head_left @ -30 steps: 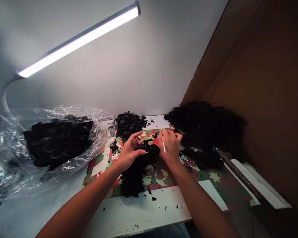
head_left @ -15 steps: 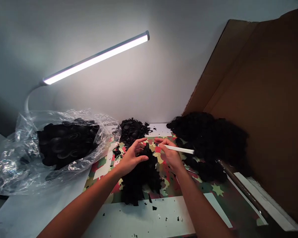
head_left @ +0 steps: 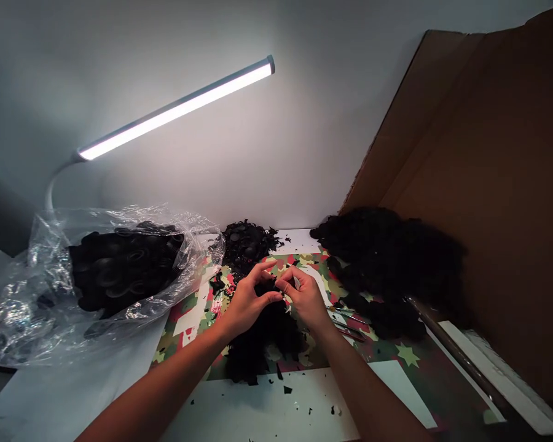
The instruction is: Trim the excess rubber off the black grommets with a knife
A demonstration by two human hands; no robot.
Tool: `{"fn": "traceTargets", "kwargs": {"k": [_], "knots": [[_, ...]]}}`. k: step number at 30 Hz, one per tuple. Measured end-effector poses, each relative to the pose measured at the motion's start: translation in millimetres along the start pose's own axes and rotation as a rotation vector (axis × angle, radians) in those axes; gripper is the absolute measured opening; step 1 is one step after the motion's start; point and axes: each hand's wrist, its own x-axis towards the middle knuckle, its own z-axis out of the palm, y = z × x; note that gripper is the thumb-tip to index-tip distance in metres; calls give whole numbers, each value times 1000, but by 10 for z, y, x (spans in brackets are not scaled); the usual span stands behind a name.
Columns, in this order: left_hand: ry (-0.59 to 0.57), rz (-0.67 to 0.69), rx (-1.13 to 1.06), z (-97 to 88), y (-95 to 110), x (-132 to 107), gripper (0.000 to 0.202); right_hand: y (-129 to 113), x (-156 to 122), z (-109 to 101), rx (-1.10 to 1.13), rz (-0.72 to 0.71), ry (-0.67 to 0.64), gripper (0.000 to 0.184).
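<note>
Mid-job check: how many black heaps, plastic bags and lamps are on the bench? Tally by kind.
Black heaps: 4 (bagged heap, back heap, right heap, front heap)
Plastic bag: 1
Lamp: 1
Total: 6

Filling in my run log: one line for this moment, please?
left hand: pinching black piece | right hand: pinching same piece | below: black pile on mat
</note>
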Motion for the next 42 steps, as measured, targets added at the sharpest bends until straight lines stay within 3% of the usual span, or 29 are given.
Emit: {"fn": "traceTargets", "kwargs": {"k": [5, 8, 13, 17, 24, 28, 33, 38, 42], "knots": [[79, -22, 37, 66, 42, 14, 68, -87, -62, 40, -182, -94, 93, 15], [126, 27, 88, 120, 80, -24, 66, -9, -16, 31, -275, -86, 157, 12], [-18, 79, -6, 143, 130, -182, 71, 341, 229, -311, -309, 77, 333, 10], [24, 72, -88, 49, 98, -155, 85, 480, 274, -477, -250, 98, 200, 20], [123, 32, -143, -80, -23, -16, 71, 236, 107, -210, -141, 34, 57, 38], [135, 59, -73, -68, -60, -28, 66, 39, -6, -71, 1, -20, -12, 22], [106, 107, 90, -37, -39, -24, 55, -34, -71, 39, -81, -122, 65, 12], [-3, 38, 241, -41, 62, -28, 30, -25, -68, 26, -124, -89, 128, 11], [42, 101, 380, 19, 95, -70, 17, -44, -51, 38, -172, -75, 130, 12]]}}
